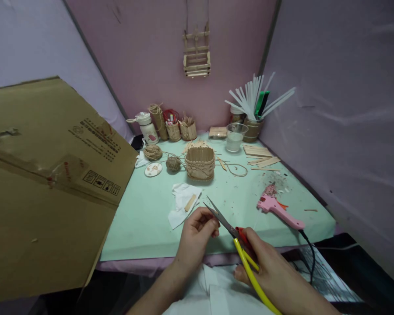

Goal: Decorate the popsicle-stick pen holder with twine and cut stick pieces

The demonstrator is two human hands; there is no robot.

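Yellow-handled scissors [233, 234] are resting in our right hand [272, 264], its fingers wrapping the grips, while the slightly parted blades are pointing toward ten o'clock. Our left hand [197, 234] is hovering over the near edge of the pale green counter [138, 236], just beside the blades; its fingers are curling inward, thumb near the index finger, and we cannot tell whether they are pinching anything or whether the steel is touching them.

At eleven o'clock from that hand, we are seeing a crumpled white paper [179, 192] that is carrying a short wooden piece [190, 203]. At twelve o'clock a textured basket [199, 169] is standing upright; a ball of twine [173, 163] is lying just beside it at nine o'clock, with a round white disc [153, 169] lying farther along. Toward two o'clock from the basket, a clear cup [235, 136] is standing before a pot [253, 130] of white sticks. Flat wooden strips [258, 151] are lying at about three o'clock.

At one o'clock from our right hand, a pink glue gun [280, 211] is lying on its side. A large cardboard box [36, 197] is leaning in at nine o'clock.
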